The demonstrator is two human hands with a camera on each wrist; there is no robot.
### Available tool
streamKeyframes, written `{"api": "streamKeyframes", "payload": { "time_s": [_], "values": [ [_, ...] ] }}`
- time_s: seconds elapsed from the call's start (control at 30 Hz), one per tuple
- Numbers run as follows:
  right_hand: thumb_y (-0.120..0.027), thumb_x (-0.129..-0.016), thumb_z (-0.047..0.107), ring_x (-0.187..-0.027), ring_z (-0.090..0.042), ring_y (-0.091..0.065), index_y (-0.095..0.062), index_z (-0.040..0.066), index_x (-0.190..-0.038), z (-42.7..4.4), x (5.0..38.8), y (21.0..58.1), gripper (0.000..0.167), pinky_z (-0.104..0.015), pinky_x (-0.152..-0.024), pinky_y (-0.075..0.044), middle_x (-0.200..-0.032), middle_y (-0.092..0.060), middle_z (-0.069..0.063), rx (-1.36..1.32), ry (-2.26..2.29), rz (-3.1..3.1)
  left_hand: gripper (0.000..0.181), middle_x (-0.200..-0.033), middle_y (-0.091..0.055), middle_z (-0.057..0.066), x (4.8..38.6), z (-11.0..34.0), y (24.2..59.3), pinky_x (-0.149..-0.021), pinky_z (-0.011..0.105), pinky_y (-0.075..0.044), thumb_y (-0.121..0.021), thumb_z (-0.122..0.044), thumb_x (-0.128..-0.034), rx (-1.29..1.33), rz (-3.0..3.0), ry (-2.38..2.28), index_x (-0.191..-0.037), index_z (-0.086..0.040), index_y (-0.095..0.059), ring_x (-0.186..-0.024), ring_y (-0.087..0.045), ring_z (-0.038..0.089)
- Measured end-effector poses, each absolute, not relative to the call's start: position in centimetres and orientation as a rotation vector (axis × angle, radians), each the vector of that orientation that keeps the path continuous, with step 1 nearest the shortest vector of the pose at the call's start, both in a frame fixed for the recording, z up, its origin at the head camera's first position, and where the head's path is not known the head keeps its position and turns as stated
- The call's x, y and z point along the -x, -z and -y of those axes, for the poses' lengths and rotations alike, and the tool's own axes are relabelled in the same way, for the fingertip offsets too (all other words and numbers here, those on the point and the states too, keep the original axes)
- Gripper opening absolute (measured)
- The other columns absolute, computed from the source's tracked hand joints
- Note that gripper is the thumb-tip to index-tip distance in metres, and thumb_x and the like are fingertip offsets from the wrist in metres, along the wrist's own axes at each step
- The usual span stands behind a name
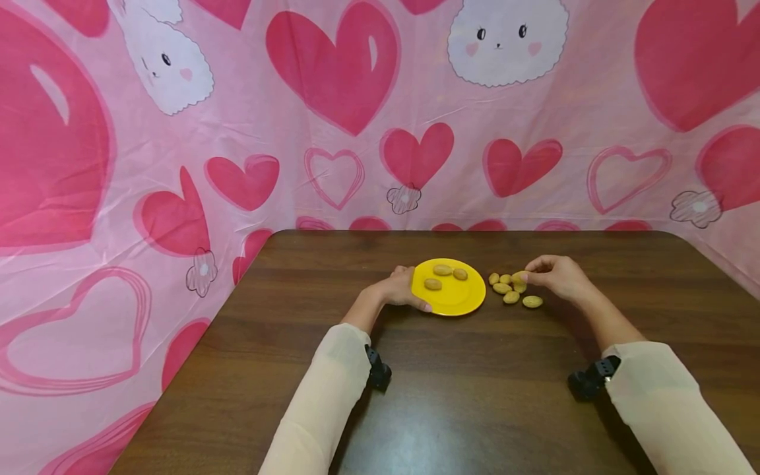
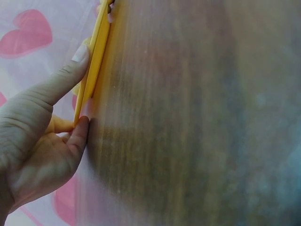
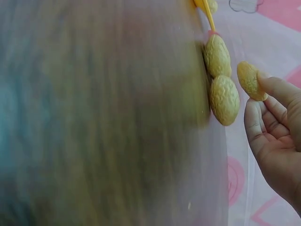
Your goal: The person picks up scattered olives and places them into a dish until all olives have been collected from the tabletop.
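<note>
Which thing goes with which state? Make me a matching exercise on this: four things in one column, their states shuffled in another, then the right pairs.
Things
1. Left hand
2. Right hand
3. Yellow plate
4. Cloth backdrop

States
A. Pinching a wrinkled tan piece between thumb and finger
B. Pink, printed with hearts
C. Gripping the plate's edge
D. Bearing three wrinkled pieces

Right pairs: 1-C, 2-A, 3-D, 4-B
</note>
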State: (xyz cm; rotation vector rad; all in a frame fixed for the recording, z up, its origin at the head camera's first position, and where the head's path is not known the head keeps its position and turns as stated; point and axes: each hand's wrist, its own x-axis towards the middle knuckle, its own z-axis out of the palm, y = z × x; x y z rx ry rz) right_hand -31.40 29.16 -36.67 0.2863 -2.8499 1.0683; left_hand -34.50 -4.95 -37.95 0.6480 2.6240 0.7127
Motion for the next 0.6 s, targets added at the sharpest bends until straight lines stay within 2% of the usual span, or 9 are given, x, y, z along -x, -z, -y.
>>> {"api": "streamKeyframes", "payload": {
  "time_s": [0.17, 0.4, 0.6],
  "values": [
    [-0.068, -0.085, 0.032, -0.076, -0.017, -0.053, -0.062, -0.003, -0.098, -28.6, 31.5, 36.7, 0.038, -0.029, -0.066, -0.042, -0.085, -0.063, -0.008, -0.305, -1.106, 2.855, 0.097, -0.135, -0.037, 0.011, 34.5, 5.0, 37.9, -0.102, 0.038, -0.029, -0.076, -0.046, -0.0699, -0.655, -2.619, -0.729, -0.143, -0.005, -0.027, -0.117, -0.030, 0.021],
    [-0.068, -0.085, 0.031, -0.073, -0.019, -0.052, -0.062, -0.004, -0.098, -27.5, 31.8, 36.8, 0.038, -0.028, -0.062, -0.044, -0.085, -0.063, -0.009, -0.325, -1.152, 2.855, 0.098, -0.135, -0.036, 0.011, 34.6, 5.0, 38.0, -0.102, 0.038, -0.029, -0.076, -0.046, -0.0697, -0.642, -2.628, -0.720, -0.143, -0.005, -0.027, -0.117, -0.031, 0.021],
    [-0.067, -0.085, 0.032, -0.077, -0.022, -0.053, -0.063, -0.002, -0.099, -26.3, 32.0, 36.7, 0.037, -0.031, -0.067, -0.045, -0.089, -0.063, -0.010, -0.335, -1.161, 2.885, 0.097, -0.136, -0.037, 0.010, 34.6, 4.9, 38.1, -0.102, 0.038, -0.029, -0.076, -0.048, -0.0694, -0.649, -2.630, -0.704, -0.143, -0.006, -0.028, -0.117, -0.030, 0.021]
  ]
}}
